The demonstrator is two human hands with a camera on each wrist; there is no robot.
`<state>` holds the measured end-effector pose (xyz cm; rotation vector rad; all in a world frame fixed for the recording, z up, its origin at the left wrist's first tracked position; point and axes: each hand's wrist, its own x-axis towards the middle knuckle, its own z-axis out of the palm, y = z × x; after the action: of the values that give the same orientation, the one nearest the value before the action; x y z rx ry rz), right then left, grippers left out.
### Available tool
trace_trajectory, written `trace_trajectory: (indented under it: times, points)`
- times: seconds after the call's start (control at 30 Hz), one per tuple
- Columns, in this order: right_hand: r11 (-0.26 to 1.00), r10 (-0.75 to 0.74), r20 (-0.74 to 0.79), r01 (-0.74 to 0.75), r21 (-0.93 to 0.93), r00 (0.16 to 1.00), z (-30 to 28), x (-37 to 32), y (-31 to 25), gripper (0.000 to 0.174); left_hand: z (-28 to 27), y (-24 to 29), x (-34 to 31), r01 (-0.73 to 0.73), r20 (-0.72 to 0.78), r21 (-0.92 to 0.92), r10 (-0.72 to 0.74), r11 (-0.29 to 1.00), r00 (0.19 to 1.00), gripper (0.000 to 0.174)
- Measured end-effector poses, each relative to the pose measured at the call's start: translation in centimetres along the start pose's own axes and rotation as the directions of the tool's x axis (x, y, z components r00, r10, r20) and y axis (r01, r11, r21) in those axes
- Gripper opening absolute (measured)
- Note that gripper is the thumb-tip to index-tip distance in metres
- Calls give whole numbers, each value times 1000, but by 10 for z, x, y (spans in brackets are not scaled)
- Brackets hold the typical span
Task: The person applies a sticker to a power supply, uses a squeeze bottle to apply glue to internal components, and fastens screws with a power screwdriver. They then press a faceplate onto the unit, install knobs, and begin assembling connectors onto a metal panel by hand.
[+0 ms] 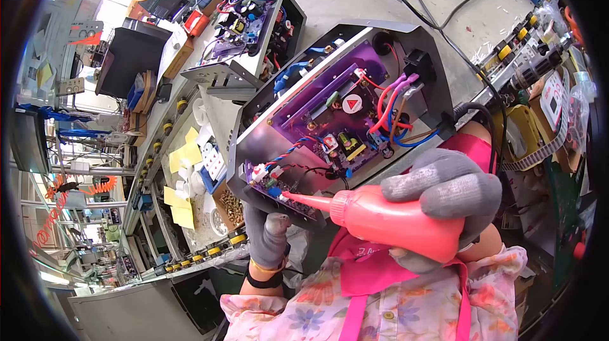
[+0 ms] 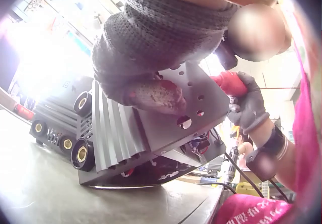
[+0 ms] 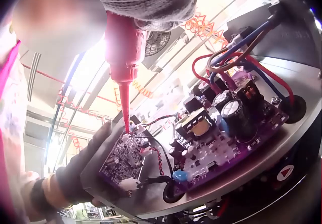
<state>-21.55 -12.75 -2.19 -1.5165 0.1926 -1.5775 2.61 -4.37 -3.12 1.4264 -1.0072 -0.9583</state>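
Red bottle [image 1: 403,217] over open chassis [image 1: 257,128], grey bench [image 1: 438,8], cluttered workshop.

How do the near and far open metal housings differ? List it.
The near housing is gripped by the left hand; no hand touches the far housing.
The red squeeze bottle points its nozzle into the near housing; none points into the far housing.
The near housing looks larger in the head view than the far housing.
Both hold wired circuit boards.
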Motion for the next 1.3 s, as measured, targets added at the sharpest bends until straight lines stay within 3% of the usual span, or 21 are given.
trace_trajectory:
  times: [0.17, 0.37, 0.5, 0.6, 0.63, 0.73, 0.8, 0.87, 0.9, 1.0, 1.07, 1.13, 1.17, 1.3]
  points:
    - [998, 56, -8, -56, -25, 998, 1, -5, -2, 43, -5, -2, 1, 13, 1, 52, -14, 999, 1000, 94]
    - [991, -3, -49, -4, -133, 999, 6, -9, -3, 39, 2, 6, 3, 20, 38, 38, -21, 999, 999, 100]
    - [945, -181, 4, 175, -277, 983, 7, -13, 1, 37, 4, 10, 6, 41, 50, 97, -46, 994, 998, 100]
    - [750, -404, 105, 395, -530, 909, 5, -19, -5, 37, 5, 12, 10, 45, 152, 79, -56, 996, 987, 96]
    - [738, -350, 157, 376, -560, 923, -3, -24, -12, 45, 11, 11, 12, -29, 130, 76, 19, 997, 991, 93]
    - [728, -507, -27, 412, -548, 861, -15, -42, 2, 62, 19, 15, 17, 9, 19, 34, -10, 999, 1000, 91]
    - [817, -474, -136, 377, -437, 870, -31, -50, -1, 68, 34, 30, 25, 42, -70, -14, -43, 999, 997, 90]
    - [833, -449, -233, 310, -458, 863, -41, -62, 2, 70, 39, 34, 32, 29, -156, -105, -45, 994, 987, 86]
    - [849, -451, -281, 311, -427, 847, -45, -69, 8, 69, 32, 29, 38, 6, -100, -133, -20, 991, 995, 74]
    - [892, -202, -228, 83, -445, 952, -55, -84, 0, 66, 9, 17, 54, 118, 6, -157, -119, 981, 993, 63]
    - [879, -79, -185, -19, -477, 980, -48, -89, 4, 59, 19, 9, 54, 38, -99, -80, -46, 996, 994, 60]
    - [889, 4, -96, -47, -455, 995, -38, -85, 16, 56, 22, 4, 55, 36, -184, -99, -53, 994, 981, 61]
    - [886, 3, -74, -37, -463, 997, -33, -85, 24, 55, 22, 9, 53, 88, -165, -110, -105, 990, 981, 60]
    - [877, 3, -20, -12, -480, 1000, -19, -91, 52, 57, 27, 6, 52, 54, -220, -113, -78, 992, 972, 55]
